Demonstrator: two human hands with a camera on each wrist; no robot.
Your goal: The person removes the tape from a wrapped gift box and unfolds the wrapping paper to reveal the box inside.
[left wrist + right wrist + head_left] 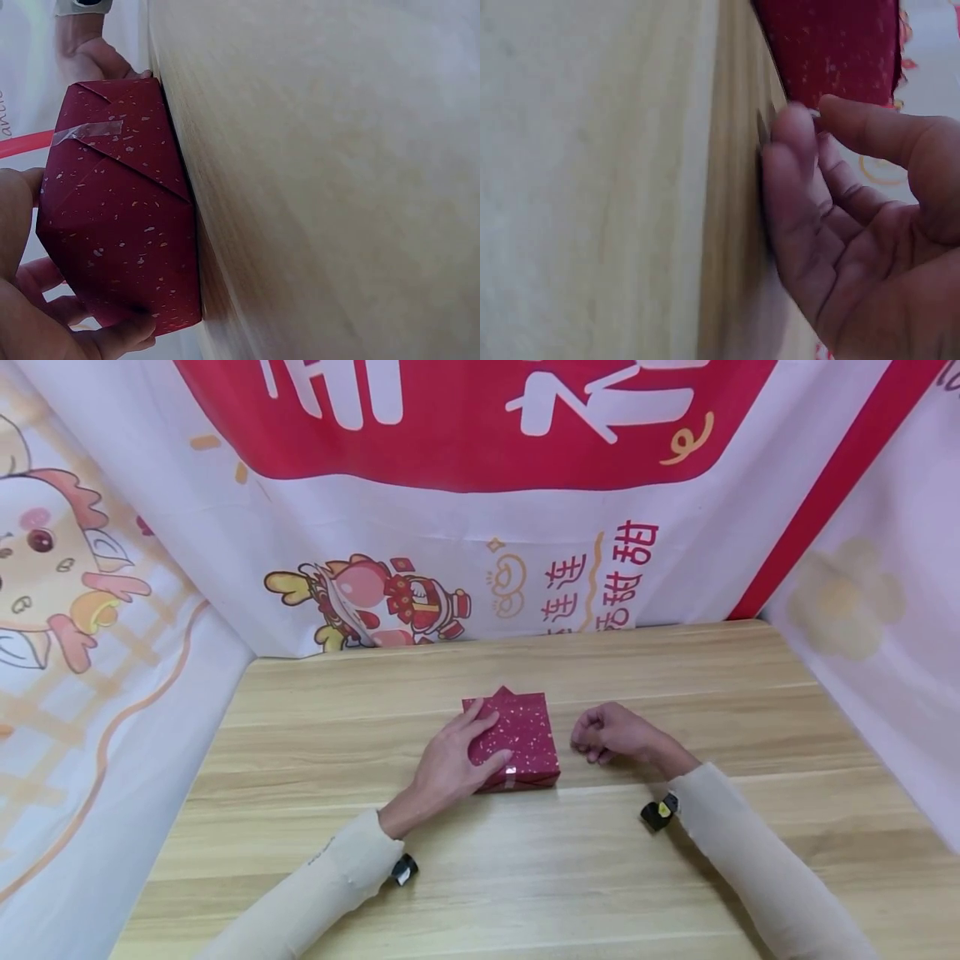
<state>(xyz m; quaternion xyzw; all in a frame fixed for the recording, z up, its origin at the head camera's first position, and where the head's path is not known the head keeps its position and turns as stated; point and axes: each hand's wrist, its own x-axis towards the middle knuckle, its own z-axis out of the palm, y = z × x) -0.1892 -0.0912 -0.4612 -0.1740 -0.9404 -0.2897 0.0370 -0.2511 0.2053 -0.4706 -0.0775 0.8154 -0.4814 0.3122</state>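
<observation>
A dark red gift-wrapped box (pixel 521 727) with gold flecks lies on the wooden table. My left hand (pixel 450 760) holds its left side, with some fingers and the thumb over the top; the left wrist view shows other fingers (pixel 127 334) bent against the box's end. Clear tape (pixel 94 130) crosses the folded paper on the near side. Just right of the box, apart from it, is my right hand (pixel 618 732), fingers curled and tips together. In the right wrist view, the thumb and a finger pinch a small pale sliver (pixel 814 113), which looks like tape.
The wood-grain table (pixel 315 760) meets a printed cloth backdrop (pixel 510 518) behind the box. Similar cloths hang at the left and right. A small black device (pixel 660 812) sits at the right wrist and another (pixel 404 869) at the left.
</observation>
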